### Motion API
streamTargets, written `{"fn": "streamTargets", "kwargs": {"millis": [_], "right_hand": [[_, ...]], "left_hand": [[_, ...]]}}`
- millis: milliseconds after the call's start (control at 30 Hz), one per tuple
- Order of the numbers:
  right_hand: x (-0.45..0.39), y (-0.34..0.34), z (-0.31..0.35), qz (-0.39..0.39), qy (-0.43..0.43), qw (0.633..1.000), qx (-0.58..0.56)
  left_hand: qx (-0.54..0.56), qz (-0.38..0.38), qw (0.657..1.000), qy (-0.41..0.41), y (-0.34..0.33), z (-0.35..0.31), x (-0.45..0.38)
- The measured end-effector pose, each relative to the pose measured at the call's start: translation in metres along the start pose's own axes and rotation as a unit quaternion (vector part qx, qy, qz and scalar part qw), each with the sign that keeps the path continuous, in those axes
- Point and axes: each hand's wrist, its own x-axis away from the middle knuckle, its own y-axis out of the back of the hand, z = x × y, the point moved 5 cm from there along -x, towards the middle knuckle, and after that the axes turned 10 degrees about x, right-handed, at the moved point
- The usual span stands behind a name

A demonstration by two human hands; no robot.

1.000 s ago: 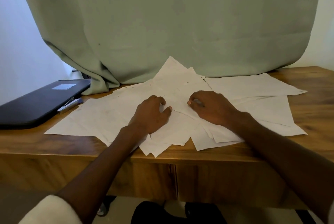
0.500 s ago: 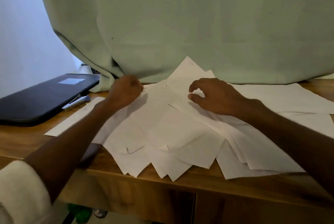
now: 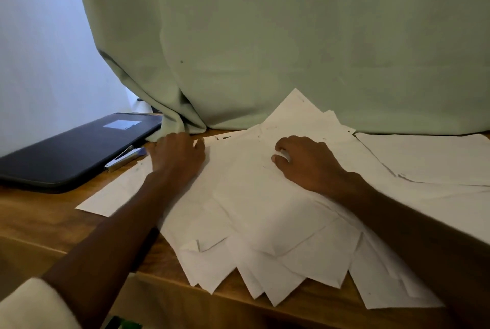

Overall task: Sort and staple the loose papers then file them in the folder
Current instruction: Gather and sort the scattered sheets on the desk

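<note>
Several loose white papers (image 3: pixel 265 209) lie fanned in an overlapping heap on the wooden table (image 3: pixel 39 220), some corners hanging over the front edge. My left hand (image 3: pixel 177 160) rests flat on the heap's far left edge, close to the curtain, fingers stretched out. My right hand (image 3: pixel 307 166) sits on top of the heap at the middle, its fingers curled and thumb drawn in, pinching a bit of the top sheet. A black folder (image 3: pixel 74 151) lies at the left. A silver and blue stapler (image 3: pixel 124 158) lies beside it, just left of my left hand.
A pale green curtain (image 3: pixel 278 50) hangs down to the table behind the papers and its fold touches the folder's corner. More sheets (image 3: pixel 429 158) spread to the right edge of view. Bare wood shows at the front left.
My left hand went from the heap's middle out to its far left edge near the curtain and stapler. The view shifted closer and leftward. My right hand stayed on the heap.
</note>
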Motion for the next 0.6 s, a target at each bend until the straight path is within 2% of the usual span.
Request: {"fn": "streamTargets", "kwargs": {"millis": [67,133,233,300,367,433,567,600], "right_hand": [[0.001,0.002,-0.001,-0.001,-0.010,1.000,0.000],[0.001,0.003,0.000,-0.002,-0.018,1.000,-0.013],[0.002,0.003,-0.001,-0.014,-0.024,0.999,-0.023],[0.003,0.008,0.000,-0.029,-0.022,0.999,-0.036],[0.003,0.013,0.001,-0.052,-0.027,0.996,-0.069],[0.003,0.018,0.000,-0.072,-0.048,0.988,-0.131],[-0.003,0.030,-0.001,-0.115,-0.078,0.945,-0.295],[-0.002,0.030,-0.001,-0.114,-0.083,0.929,-0.343]], "left_hand": [[-0.035,0.010,0.999,0.022,0.001,0.005,0.000],[0.010,0.038,0.999,0.035,-0.003,0.003,0.000],[0.113,0.051,0.992,0.032,-0.005,-0.006,0.000],[0.251,0.036,0.967,0.040,-0.002,-0.007,-0.002],[0.446,0.025,0.892,0.071,0.004,-0.006,-0.004],[0.581,0.031,0.808,0.088,0.011,-0.008,-0.003],[0.750,0.095,0.650,0.075,0.034,-0.024,-0.005],[0.771,0.114,0.622,0.068,0.040,-0.029,-0.007]]}}
